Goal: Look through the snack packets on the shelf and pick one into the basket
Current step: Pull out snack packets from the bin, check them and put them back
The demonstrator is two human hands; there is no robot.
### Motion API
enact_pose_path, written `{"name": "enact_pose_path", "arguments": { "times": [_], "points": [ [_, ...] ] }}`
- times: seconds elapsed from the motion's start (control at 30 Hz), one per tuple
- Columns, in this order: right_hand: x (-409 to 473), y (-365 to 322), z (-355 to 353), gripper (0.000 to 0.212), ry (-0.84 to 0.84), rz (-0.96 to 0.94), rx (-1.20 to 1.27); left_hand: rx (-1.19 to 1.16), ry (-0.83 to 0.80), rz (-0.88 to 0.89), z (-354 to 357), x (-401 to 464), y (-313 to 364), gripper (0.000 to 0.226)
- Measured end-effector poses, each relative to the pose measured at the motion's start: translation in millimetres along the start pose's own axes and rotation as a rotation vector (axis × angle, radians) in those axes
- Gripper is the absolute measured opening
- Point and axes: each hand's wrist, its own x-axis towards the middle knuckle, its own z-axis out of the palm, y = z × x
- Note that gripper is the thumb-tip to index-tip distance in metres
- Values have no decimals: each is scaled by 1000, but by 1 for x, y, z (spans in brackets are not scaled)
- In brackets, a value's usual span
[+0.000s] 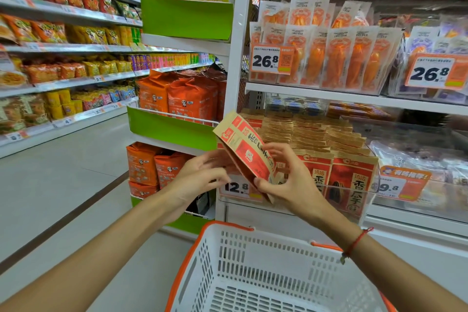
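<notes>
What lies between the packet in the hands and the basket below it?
Nothing solid. In the head view the red and tan packet, pinched by the right hand, hangs over the white basket; behind that gap show only the shelf front and a 12.8 price tag.

The white shelf (354, 99) carries upright orange snack packets (336, 63) on its upper tier behind a 26.8 price tag (272, 59). The tier below holds rows of brown-and-red seed packets (352, 180) standing behind a clear front guard (364, 194), beside a 12.8 tag (236, 187).
</notes>
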Motion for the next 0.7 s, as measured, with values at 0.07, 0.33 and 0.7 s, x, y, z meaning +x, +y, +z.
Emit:
{"name": "enact_pose_path", "arguments": {
  "times": [0.07,0.33,0.7],
  "points": [
    [0,1,-4,48,-107,53,82,11,35,-7,-7,0,-2,45],
    [-1,2,-18,44,-389,321,364,120,-81,100,-15,-13,-1,59],
    [7,-26,-30,39,-498,296,325,-73,19,174,-25,-6,9,51]
  ]
}}
